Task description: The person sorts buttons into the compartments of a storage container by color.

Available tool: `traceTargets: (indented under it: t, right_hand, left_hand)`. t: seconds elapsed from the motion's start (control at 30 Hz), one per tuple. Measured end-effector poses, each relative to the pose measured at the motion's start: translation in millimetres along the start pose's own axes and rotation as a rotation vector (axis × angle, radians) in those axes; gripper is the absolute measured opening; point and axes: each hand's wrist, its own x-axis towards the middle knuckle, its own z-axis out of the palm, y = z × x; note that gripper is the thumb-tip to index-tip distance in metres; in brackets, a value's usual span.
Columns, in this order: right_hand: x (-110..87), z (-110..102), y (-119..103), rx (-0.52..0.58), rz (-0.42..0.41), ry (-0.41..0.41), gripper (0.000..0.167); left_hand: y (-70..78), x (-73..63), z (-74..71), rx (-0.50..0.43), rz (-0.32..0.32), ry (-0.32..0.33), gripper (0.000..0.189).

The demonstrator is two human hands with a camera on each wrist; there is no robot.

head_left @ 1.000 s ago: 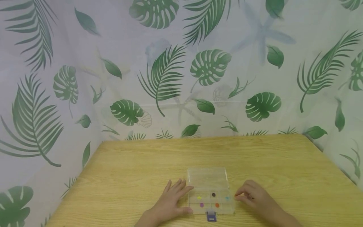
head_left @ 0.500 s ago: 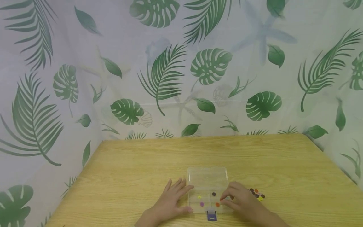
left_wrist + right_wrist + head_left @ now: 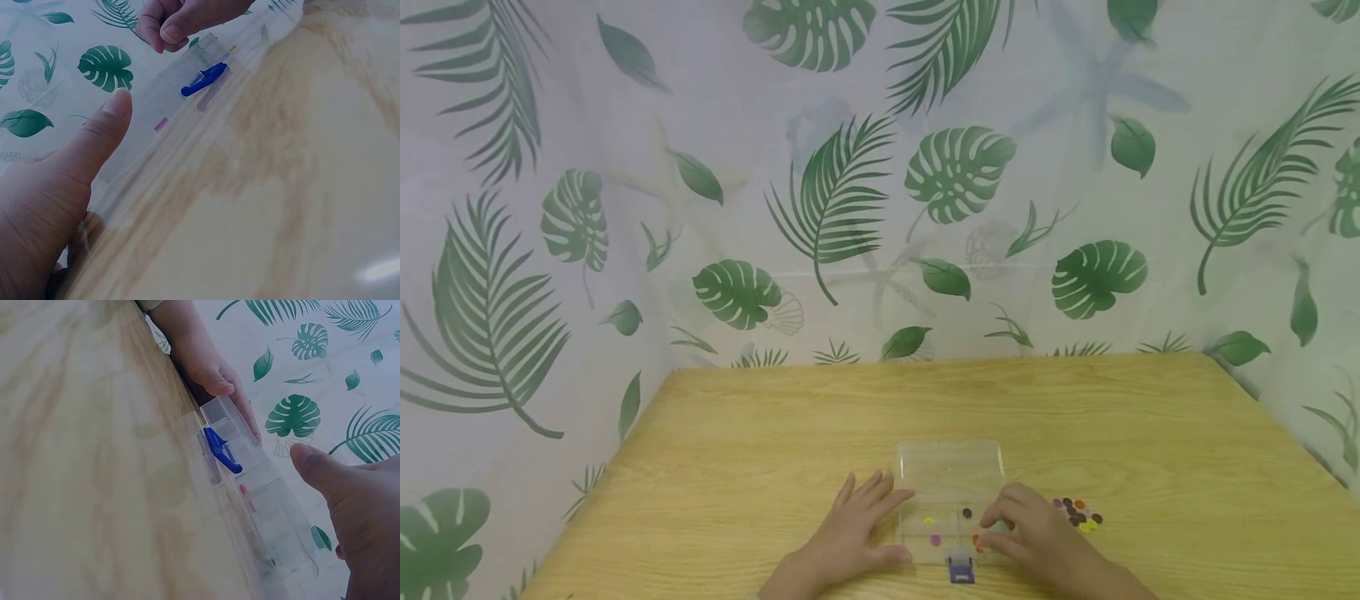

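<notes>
A clear plastic compartment box lies on the table with its lid folded back and a blue latch at the front. My left hand rests at its left edge, fingers straight and thumb spread. Over the right compartments hovers my right hand, thumb and forefinger apart with nothing seen between them. Just by its thumb tip are orange buttons. A yellow button, a purple button and a dark button sit in other compartments. The right hand hides the box's right end.
A small pile of mixed-colour buttons lies on the wooden table, just right of the right hand. Behind the table hangs a leaf-printed cloth.
From the right of the box, my right hand has moved left over it with an orange button and let it go beside another orange one. The left hand has stayed put.
</notes>
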Motion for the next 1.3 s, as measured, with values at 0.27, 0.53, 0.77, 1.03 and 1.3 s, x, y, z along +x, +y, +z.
traceTargets:
  t: [0.27,0.53,0.77,1.03,1.3]
  right_hand:
    - [-3.6,-6,4,0.026,0.0,0.024,0.019]
    - [-11.8,-19,8,0.003,0.026,0.026,0.023]
    - [-22.8,-31,15,-0.053,0.014,0.062,0.029]
    - [-36.2,-45,23,-0.071,0.052,0.075,0.026]
    - [-47.1,-59,24,-0.146,0.209,0.033,0.02]
  left_hand:
    - [-1.7,-0.1,2.6,-0.011,-0.014,0.0,0.07]
    - [0.2,0.8,2.1,-0.018,-0.005,0.006,0.07]
    - [0.7,1.0,1.8,-0.009,-0.009,0.003,0.07]
    - [-0.2,-1.5,0.1,-0.017,-0.014,0.005,0.07]
    - [-1.5,-0.4,2.4,-0.024,-0.01,-0.003,0.07]
